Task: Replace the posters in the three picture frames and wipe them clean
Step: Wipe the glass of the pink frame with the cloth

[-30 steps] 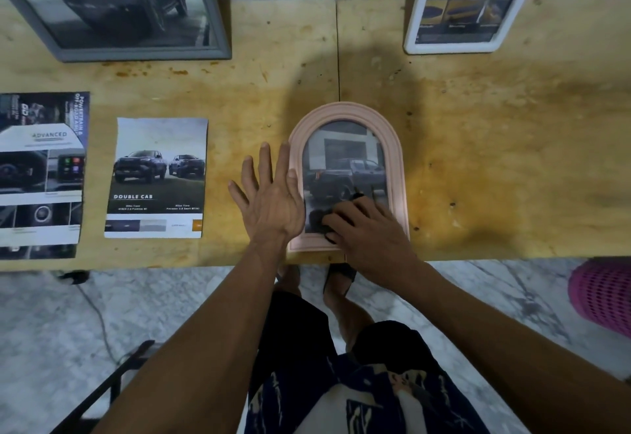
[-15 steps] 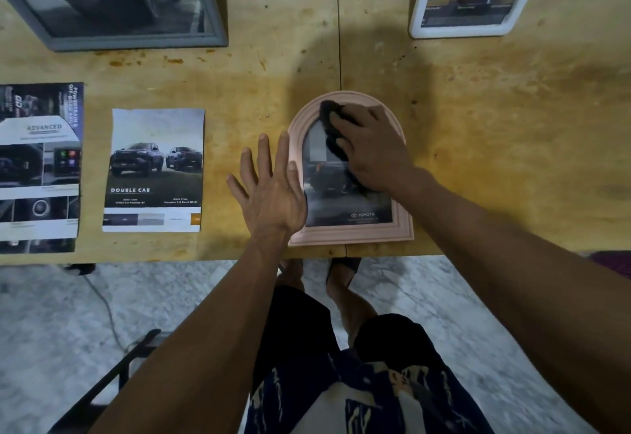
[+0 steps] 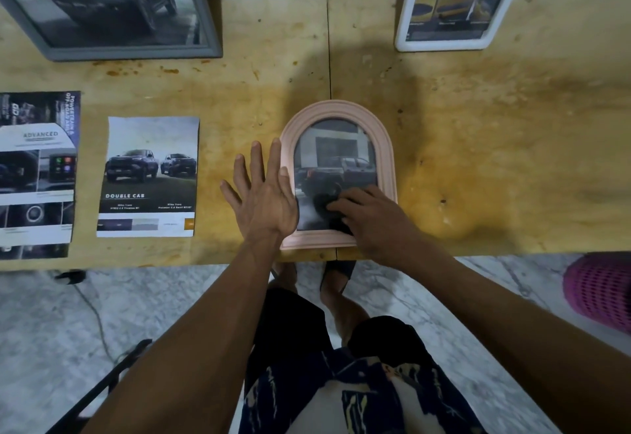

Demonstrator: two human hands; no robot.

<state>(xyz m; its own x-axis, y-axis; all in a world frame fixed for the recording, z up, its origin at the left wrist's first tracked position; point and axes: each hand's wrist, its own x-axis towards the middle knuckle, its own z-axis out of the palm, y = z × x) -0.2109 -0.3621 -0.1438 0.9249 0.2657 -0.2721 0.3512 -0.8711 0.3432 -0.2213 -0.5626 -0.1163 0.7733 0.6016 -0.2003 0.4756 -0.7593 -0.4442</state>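
- The pink arched picture frame (image 3: pixel 338 174) lies flat on the yellow wooden table (image 3: pixel 478 147), at its near edge.
- The left hand (image 3: pixel 269 198) rests flat with straight, spread fingers on the frame's left side.
- The right hand (image 3: pixel 372 218) presses a dark cloth (image 3: pixel 322 203) on the lower part of the glass, with its fingers curled over the cloth.

Yellow table (image 3: pixel 478 133): frames, posters.

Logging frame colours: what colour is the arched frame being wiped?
Pale pink arched frame, seen best in the head view.
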